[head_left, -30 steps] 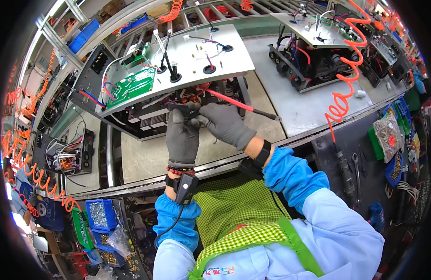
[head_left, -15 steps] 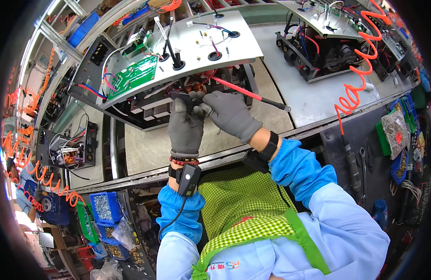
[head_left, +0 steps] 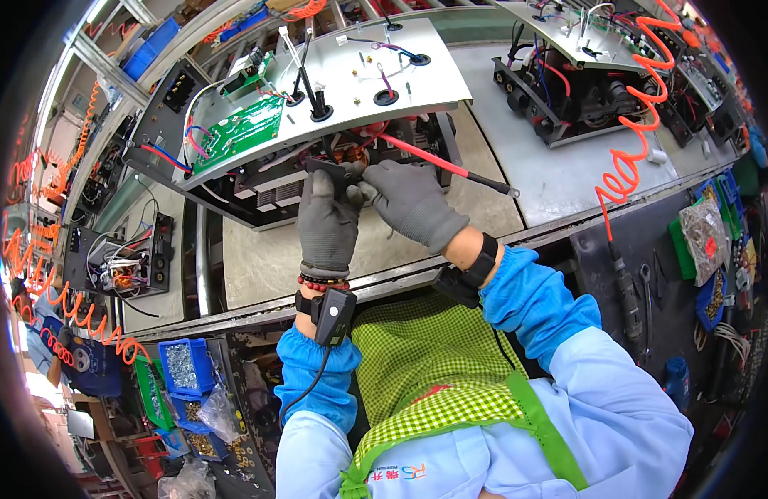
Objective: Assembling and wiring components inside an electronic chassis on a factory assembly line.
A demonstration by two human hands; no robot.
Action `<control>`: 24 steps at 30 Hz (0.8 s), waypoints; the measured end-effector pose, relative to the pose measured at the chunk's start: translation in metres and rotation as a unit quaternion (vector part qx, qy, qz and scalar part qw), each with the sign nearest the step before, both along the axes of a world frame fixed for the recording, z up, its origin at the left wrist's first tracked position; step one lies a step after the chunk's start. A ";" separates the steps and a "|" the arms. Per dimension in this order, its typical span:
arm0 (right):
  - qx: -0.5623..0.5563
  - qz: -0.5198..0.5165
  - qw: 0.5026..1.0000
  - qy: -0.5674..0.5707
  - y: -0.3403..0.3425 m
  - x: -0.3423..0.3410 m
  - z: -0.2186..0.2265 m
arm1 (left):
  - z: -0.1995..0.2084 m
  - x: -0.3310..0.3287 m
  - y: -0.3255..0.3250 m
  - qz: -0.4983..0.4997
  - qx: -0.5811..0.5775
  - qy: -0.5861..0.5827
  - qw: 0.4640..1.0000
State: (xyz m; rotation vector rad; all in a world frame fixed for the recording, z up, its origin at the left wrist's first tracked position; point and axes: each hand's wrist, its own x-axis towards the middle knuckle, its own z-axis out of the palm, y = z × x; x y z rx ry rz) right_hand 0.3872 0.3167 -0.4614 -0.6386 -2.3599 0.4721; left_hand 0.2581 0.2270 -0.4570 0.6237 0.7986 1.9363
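Both hands, in grey knit gloves, meet at the open front of a machine chassis (head_left: 276, 204) under its raised white metal panel (head_left: 351, 75). The fingers of my left hand (head_left: 327, 224) are closed on a small black part (head_left: 331, 170). Beside it, my right hand (head_left: 413, 204) pinches at the same part's right end; its fingertips partly hide what they grip. A thick red cable (head_left: 421, 154) with a black sleeve and ring terminal sticks out above my right hand. Copper windings (head_left: 349, 155) show just behind the fingers.
A green circuit board (head_left: 238, 133) sits on the panel's left. Another opened chassis (head_left: 567, 100) stands at right, behind a coiled orange air hose (head_left: 642, 125). A smaller unit (head_left: 122, 258) lies at left. Screw bins (head_left: 187, 366) are below left; a power screwdriver (head_left: 625, 287) lies at right.
My left hand and wrist have shifted slightly left, the fingers still on the black part. My right hand stays almost in place.
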 end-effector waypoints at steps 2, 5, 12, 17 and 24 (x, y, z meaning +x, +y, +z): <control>0.004 -0.005 1.000 0.004 0.000 0.000 0.000 | 0.006 0.002 -0.001 0.002 0.000 0.028 1.000; 0.003 -0.002 1.000 0.022 0.002 0.000 -0.003 | 0.009 0.002 -0.002 0.022 -0.011 0.115 0.993; -0.077 0.066 0.988 0.117 0.014 0.029 -0.016 | 0.036 0.008 -0.002 0.156 -0.025 0.611 0.776; -0.148 0.108 0.980 -0.082 0.001 0.110 -0.001 | 0.017 0.005 0.004 0.164 -0.024 0.716 0.678; -0.113 0.284 0.920 -0.243 -0.004 0.206 0.122 | -0.015 0.003 -0.002 0.232 -0.080 0.713 0.657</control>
